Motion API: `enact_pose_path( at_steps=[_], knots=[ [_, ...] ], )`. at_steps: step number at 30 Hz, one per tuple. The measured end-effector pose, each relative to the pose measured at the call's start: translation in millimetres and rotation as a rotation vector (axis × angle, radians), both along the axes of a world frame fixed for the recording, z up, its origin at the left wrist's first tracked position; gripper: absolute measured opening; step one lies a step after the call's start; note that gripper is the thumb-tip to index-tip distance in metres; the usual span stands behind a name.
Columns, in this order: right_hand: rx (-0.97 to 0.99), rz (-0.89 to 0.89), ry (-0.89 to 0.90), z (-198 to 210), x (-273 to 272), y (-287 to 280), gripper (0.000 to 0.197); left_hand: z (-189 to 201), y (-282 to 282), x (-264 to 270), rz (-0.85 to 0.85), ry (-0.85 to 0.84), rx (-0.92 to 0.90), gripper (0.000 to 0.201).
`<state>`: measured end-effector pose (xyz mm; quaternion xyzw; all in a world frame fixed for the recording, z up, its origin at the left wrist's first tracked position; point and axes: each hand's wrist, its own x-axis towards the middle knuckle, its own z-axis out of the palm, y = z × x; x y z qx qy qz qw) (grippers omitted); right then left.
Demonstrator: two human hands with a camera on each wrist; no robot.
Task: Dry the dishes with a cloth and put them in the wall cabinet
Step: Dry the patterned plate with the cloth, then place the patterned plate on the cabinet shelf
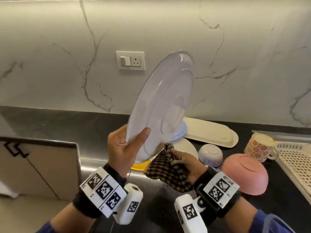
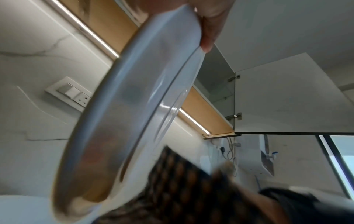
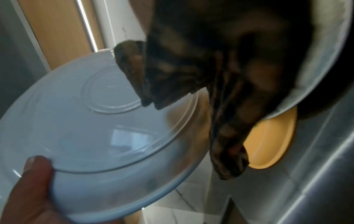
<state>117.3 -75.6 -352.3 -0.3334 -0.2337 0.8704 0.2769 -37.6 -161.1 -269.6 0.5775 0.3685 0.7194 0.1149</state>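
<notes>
Your left hand (image 1: 122, 148) pinched plate (image 1: 161, 105) rim, thumb over; stiff, glossy, likely slippery, breakable. Right hand (image 1: 186, 165) bunched cloth (image 1: 166, 167) just below.

Head view bright, soft, edges bowed. LED strip (image 2: 90, 32) glows under cabinet. Wrist views motion-blurred; cloth (image 3: 220, 72) dark, backlit. Window glare on plate (image 3: 130, 139).
</notes>
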Motion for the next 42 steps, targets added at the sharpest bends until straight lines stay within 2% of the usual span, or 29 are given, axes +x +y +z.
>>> enact_pose_path(
  at_steps=[1,3,7,10,13,15,17,18,21,24,26,30,33,37,41,42],
  knots=[
    [-0.008,-0.020,-0.057,-5.8,0.3,-1.3,0.030,-3.3,-0.9,-8.1,0.029,0.009,-0.013,0.010],
    [-0.014,-0.009,-0.211,-24.5,-2.9,-1.3,0.038,-12.5,-3.5,-24.1,0.107,0.065,-0.038,0.013],
    [0.047,0.127,-0.527,-52.6,-22.1,-1.9,0.030,-27.7,-8.0,-49.1,0.174,0.237,-0.045,0.023],
    [0.200,0.187,-0.749,-59.5,-31.1,3.5,0.039,-34.4,-14.3,-58.7,0.193,0.360,0.001,0.034],
    [0.483,0.233,-0.928,-52.3,-23.7,15.3,0.033,-36.9,-16.9,-57.9,0.199,0.495,0.074,0.022],
    [0.578,0.231,-0.970,-43.4,-13.2,23.1,0.024,-39.5,-14.9,-56.7,0.215,0.589,0.115,0.022],
    [0.606,0.127,-0.956,-25.2,-1.6,27.0,0.020,-42.8,-11.3,-56.1,0.225,0.688,0.156,0.021],
    [0.592,0.037,-0.894,-10.5,4.9,28.2,0.023,-41.7,-9.0,-55.4,0.220,0.742,0.185,0.015],
    [0.551,-0.209,-0.541,41.8,28.3,27.0,0.044,-31.4,-2.4,-50.1,0.212,0.923,0.283,0.005],
    [0.562,-0.267,-0.146,94.2,52.3,19.7,0.068,-16.2,6.2,-40.7,0.227,1.130,0.417,0.011],
    [0.634,-0.258,-0.033,121.2,66.1,15.9,0.063,-5.1,14.3,-35.1,0.257,1.273,0.505,0.012],
    [0.697,-0.278,-0.140,142.9,86.9,10.3,0.025,23.2,24.1,-26.4,0.319,1.456,0.609,0.012],
    [0.726,-0.360,-0.186,147.2,101.0,8.1,0.028,47.1,25.2,-17.5,0.365,1.523,0.653,0.016],
    [0.803,-0.466,-0.151,165.8,117.7,1.1,0.025,75.5,28.4,-5.5,0.414,1.575,0.641,0.009],
    [0.939,-0.518,-0.076,213.5,132.7,-9.4,0.019,117.4,37.2,5.0,0.492,1.613,0.646,0.013],
    [0.994,-0.482,-0.081,230.1,138.0,-10.2,0.037,129.9,41.1,6.3,0.517,1.624,0.666,0.016]
  ],
)
